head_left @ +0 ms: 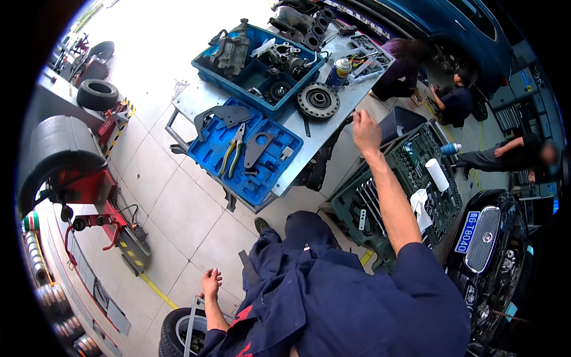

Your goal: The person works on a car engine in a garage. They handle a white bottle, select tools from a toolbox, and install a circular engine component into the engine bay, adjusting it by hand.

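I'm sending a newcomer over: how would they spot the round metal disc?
On the metal table, find the blue divided tray. Just right of it, near the spray can, sits the disc, set apart by its pale, dark-spotted ring around a dark hub.

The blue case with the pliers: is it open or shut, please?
Open: the moulded inside of the blue case faces up, with the pliers lying on it.

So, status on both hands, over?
Right fingers curled near metal table, contents unclear. Left fingers half-open near wheel. Round metal part on table. Spray can beside it.
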Available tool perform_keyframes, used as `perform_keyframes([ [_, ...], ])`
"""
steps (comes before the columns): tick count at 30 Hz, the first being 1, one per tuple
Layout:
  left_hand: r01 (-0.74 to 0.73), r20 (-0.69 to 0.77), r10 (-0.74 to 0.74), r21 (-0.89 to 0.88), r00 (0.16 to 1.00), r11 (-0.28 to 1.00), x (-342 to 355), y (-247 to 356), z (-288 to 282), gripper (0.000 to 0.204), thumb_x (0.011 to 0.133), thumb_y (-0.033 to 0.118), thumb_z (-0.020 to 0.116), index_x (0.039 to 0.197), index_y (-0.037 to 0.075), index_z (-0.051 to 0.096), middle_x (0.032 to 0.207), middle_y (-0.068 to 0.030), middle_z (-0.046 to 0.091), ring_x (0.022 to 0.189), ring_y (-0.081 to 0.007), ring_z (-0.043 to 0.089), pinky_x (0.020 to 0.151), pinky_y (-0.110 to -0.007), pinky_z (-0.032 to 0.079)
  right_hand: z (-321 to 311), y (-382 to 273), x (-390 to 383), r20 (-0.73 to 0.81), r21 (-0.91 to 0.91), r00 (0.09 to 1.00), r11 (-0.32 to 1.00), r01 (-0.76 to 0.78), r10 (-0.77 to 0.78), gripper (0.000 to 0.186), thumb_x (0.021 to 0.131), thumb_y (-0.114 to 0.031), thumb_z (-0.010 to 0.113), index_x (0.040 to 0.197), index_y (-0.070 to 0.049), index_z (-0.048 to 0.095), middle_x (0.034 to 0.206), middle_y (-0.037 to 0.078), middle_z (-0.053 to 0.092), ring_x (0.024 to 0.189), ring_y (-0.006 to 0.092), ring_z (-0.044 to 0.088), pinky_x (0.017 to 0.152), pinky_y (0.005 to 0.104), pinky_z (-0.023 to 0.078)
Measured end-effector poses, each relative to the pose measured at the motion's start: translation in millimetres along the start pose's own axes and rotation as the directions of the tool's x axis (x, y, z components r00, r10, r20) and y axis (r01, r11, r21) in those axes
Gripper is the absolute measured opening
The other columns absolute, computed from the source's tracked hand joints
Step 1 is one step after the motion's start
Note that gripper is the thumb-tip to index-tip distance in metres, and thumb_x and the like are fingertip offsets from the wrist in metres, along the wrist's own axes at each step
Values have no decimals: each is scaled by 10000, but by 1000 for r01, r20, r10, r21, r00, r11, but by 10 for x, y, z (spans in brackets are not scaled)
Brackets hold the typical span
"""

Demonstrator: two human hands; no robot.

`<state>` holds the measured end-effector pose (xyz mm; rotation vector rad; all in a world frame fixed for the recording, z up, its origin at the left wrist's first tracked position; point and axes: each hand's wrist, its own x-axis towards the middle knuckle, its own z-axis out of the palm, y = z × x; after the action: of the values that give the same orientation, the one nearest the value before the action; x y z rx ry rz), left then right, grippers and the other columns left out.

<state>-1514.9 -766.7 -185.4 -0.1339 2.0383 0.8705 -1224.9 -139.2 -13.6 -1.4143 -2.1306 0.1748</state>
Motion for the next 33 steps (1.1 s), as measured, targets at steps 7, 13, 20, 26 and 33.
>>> perform_keyframes([
  [7, -80, -67, 91, 157, 994, 984, 159, 1064, -459, 322, 965, 299, 591, 1118, 18, 625, 920, -65, 676, 770, -151, 630, 628, -287, 498, 1194, -255, 922, 40, -150, 998, 987, 52, -47, 346, 971, -376, 508, 884, -50, 585, 809, 174, 689, 717, 368, 688, 615, 479, 546],
  [13, 13, -85, -2, 130, 996, 991, 16, 1207, -291, 339, 952, 288, 626, 1133, 2, 599, 933, -97, 680, 728, -162, 649, 552, -283, 509, 1644, -92, 1115, 80, -15, 965, 968, 252, -250, 228, 895, -226, 570, 752, -54, 608, 656, 168, 654, 585, 342, 675, 531, 447, 546],
  [20, 139, -8, -141, 216, 990, 966, -180, 1748, 56, 363, 960, 296, 621, 1169, 3, 578, 938, -116, 681, 726, -191, 651, 582, -330, 528, 1173, 143, 1137, 101, 126, 945, 946, 299, -312, 214, 889, -267, 654, 816, -72, 603, 746, 67, 630, 636, 265, 663, 505, 365, 528],
  [26, 195, -64, -185, 199, 981, 960, -169, 1879, 159, 378, 973, 306, 604, 1209, 16, 551, 965, -113, 677, 755, -207, 664, 576, -313, 528, 625, 1310, 1545, 154, 229, 988, 972, -51, 15, 159, 866, -204, 667, 979, -93, 661, 854, 77, 653, 743, 263, 673, 610, 371, 524],
  [33, 264, -126, -239, 247, 963, 932, -500, 2150, 91, 348, 974, 286, 604, 1200, 25, 561, 960, -112, 687, 746, -200, 652, 583, -328, 512, 1028, 1677, 2608, 353, 174, 919, 977, 119, -175, 229, 797, -185, 714, 1001, -93, 666, 973, 66, 639, 856, 288, 672, 737, 415, 546],
])
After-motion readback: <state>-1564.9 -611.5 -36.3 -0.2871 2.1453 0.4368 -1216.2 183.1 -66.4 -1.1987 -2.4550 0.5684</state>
